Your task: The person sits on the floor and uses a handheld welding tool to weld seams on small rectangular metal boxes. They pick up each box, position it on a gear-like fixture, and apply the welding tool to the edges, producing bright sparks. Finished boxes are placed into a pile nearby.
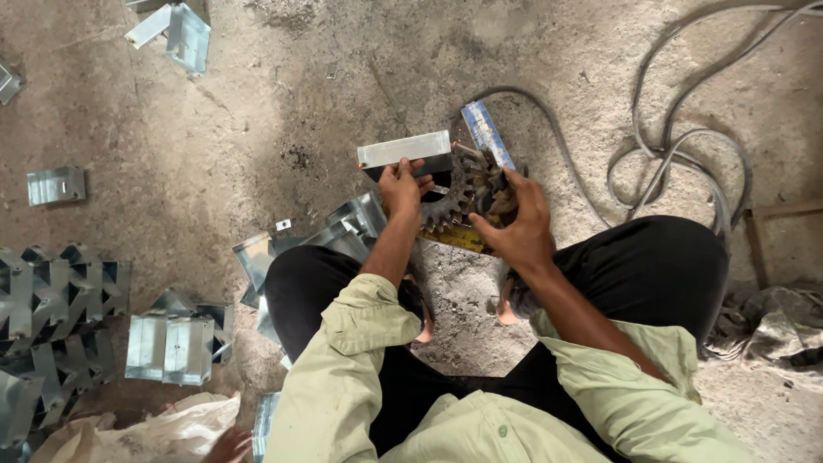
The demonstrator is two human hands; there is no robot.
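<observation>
Above dusty floor [257, 111], between knees: left hand [401, 187] grips folded sheet-metal piece [405, 150], feeding it level into rusty geared tool [467, 201]; right hand [514, 225] clasps tool, steadying it.

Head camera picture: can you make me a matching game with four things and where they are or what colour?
Things:
1. metal piece
2. hoses
3. toothed wheel
4. white sack

Descriptions:
A. grey, looped on the floor at upper right
B. rusty brown, between both hands
C. shiny silver, held by the left hand
D. crumpled at the bottom left

Pairs: 1-C, 2-A, 3-B, 4-D
</observation>
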